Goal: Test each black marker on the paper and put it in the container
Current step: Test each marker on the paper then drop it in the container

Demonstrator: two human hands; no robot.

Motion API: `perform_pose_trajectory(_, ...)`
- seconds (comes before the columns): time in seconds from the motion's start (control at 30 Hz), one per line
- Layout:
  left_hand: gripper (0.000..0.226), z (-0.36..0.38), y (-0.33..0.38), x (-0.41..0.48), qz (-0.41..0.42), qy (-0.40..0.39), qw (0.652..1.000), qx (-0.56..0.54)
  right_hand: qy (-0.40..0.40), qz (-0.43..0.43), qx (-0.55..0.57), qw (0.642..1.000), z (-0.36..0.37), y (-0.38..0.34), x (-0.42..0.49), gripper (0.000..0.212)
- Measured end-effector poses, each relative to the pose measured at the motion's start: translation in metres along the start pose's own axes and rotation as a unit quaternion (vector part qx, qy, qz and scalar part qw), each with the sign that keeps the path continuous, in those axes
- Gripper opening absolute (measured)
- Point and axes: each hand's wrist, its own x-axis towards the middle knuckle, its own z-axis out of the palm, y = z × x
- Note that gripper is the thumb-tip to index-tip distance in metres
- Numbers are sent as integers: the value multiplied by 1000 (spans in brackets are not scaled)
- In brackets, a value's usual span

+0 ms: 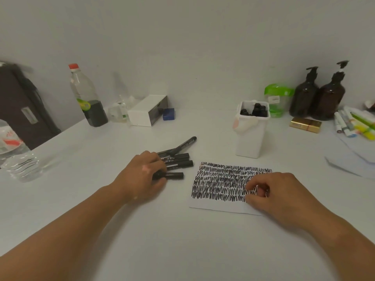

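Several black markers (178, 159) lie in a small heap on the white table, left of centre. My left hand (142, 175) lies over their left ends, and its fingers curl round the nearest marker (174, 175). A sheet of paper (219, 205) covered with rows of black scribble lies to the right. My right hand (272, 191) rests on the paper's right side with loosely curled fingers and holds nothing. Behind the paper stands a white container (251, 138) with several black markers upright inside it.
At the back left stand a clear bottle with a red cap (82, 88), a white box (148, 112) and a blue block (168, 114). A crumpled water bottle (14, 151) lies far left. Two brown pump bottles (318, 96), a gold box (305, 124) and coloured pens (355, 124) sit at the right.
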Motion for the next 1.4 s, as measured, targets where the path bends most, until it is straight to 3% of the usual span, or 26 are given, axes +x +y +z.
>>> perform_pose_trajectory(0.3,8,-12,16,-2,25,-25,998,-50,17,0,16,1000,-2,4,-1,9)
perform_pose_trajectory(0.43,17,-25,39,15,-52,13,975,-216,46,-8,35,998,-4,2,0,9)
perform_pose_trajectory(0.5,23,-31,58,31,-98,-1,933,-347,62,-21,71,995,-5,-1,-1,9)
perform_pose_trajectory(0.63,25,-28,95,56,-135,-30,792,-594,70,-58,139,986,-7,-8,-5,11)
perform_pose_trajectory(0.8,20,-5,119,68,-139,-68,662,-733,47,-55,180,981,-8,-8,-5,29)
perform_pose_trajectory(0.9,20,12,122,58,-158,-60,590,-790,47,-36,238,970,-5,-4,-2,14)
perform_pose_trajectory(0.93,20,14,122,55,-168,-57,590,-787,49,-34,258,964,-6,-3,-1,15)
perform_pose_trajectory(0.97,19,15,120,52,-176,-53,615,-767,50,-32,276,959,-6,-2,0,19)
perform_pose_trajectory(1.1,22,13,118,46,-137,-34,819,-556,63,-25,357,932,-8,-3,0,27)
perform_pose_trajectory(1.17,24,13,125,44,-80,-11,886,-457,65,-28,389,919,-6,-6,0,25)
perform_pose_trajectory(1.27,22,10,137,42,1,1,928,-372,63,-31,424,903,-5,-14,-2,15)
perform_pose_trajectory(1.4,34,0,150,42,86,-23,922,-376,44,-41,422,904,4,-25,-7,20)
